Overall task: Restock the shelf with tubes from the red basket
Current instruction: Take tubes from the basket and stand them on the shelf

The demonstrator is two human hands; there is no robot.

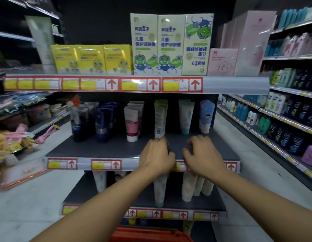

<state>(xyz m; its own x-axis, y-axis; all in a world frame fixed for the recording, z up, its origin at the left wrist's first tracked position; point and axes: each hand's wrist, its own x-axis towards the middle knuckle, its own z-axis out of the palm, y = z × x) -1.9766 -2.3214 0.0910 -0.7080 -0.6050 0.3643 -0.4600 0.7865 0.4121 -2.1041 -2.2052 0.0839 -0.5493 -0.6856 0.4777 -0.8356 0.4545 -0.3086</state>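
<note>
The red basket (148, 235) shows only its rim at the bottom edge, below my forearms. On the dark middle shelf (99, 148) tubes stand upright on their caps: dark blue ones (103, 123), pink-white ones (133, 124), a green-white tube (160, 117), a mint tube (186, 116) and a blue-white tube (206, 116). My left hand (156, 154) hovers over the shelf's front, fingers loosely curled, knuckles right at the green-white tube's cap. My right hand (202, 156) is beside it, fingers loosely curled with the tips on the shelf, holding nothing.
The shelf above carries yellow boxes (92, 59), tall frog-print boxes (171, 44) and pink boxes (223, 62). Pale tubes (188, 187) stand on the shelf below. An aisle of bottles (291, 119) runs along the right; packaged goods (13, 138) fill shelves at the left.
</note>
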